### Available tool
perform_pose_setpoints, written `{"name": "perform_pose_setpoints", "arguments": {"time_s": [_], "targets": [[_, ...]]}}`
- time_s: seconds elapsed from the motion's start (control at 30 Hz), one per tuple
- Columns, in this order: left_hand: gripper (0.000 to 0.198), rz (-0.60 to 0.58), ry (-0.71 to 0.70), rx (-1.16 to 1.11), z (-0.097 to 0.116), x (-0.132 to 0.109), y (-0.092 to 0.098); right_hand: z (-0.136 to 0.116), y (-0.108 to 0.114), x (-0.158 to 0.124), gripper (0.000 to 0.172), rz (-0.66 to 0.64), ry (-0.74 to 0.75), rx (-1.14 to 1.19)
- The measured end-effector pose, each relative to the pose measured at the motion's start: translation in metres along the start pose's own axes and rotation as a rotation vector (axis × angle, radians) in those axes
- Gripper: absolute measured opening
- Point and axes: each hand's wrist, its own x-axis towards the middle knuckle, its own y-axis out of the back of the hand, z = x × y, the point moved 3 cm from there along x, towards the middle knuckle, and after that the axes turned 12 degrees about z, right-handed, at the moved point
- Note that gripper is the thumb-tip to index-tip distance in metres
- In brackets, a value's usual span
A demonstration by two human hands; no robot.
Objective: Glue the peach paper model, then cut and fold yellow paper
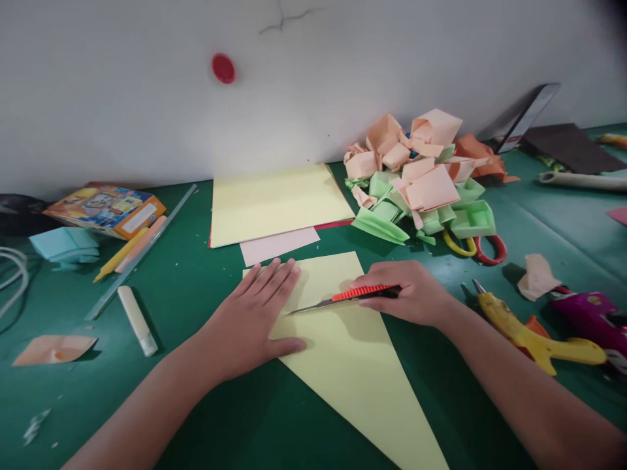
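Observation:
A pale yellow sheet of paper point(353, 365), folded with a slanting edge, lies in front of me on the green table. My left hand point(259, 313) presses flat on its upper left part, fingers stretched and thumb out to the side. In my right hand point(411, 290) is a utility knife point(367, 292) with a red and black handle. Its long blade points left over the paper, and the tip comes close to my left hand, between thumb and fingers. Whether the blade touches the paper I cannot tell.
Behind lie stacked yellow sheets point(279, 202) and a pink strip point(281, 245). Folded paper pieces point(426, 183) heap at the back right, with scissors handles point(490, 250) below. A yellow glue gun point(533, 333) sits right; a glue stick point(137, 320), ruler point(142, 251) and box point(108, 207) left.

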Motion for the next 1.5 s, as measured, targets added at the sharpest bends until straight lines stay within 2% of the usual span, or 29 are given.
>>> {"name": "perform_pose_setpoints", "arguments": {"time_s": [0.33,0.63,0.87,1.13,1.5], "targets": [[0.106,-0.042,0.030,-0.009,0.0002,0.0010,-0.0001,0.0001,0.0005,0.0011,0.027,-0.025,-0.006,-0.008],[0.105,-0.004,0.023,-0.025,0.0000,0.0012,-0.0001,0.0001,0.0000,0.0011,0.028,-0.027,0.002,-0.020],[0.106,-0.051,0.043,-0.035,0.0013,0.0030,0.0014,0.0026,0.0004,0.0021,0.029,-0.038,0.005,-0.029],[0.105,-0.018,0.035,-0.028,0.0000,0.0016,-0.0001,0.0030,-0.0014,0.0017,0.030,-0.031,-0.002,-0.028],[0.105,-0.041,0.043,-0.023,0.0013,0.0028,0.0002,-0.0003,0.0026,0.0035,0.030,-0.065,0.007,-0.068]]}}
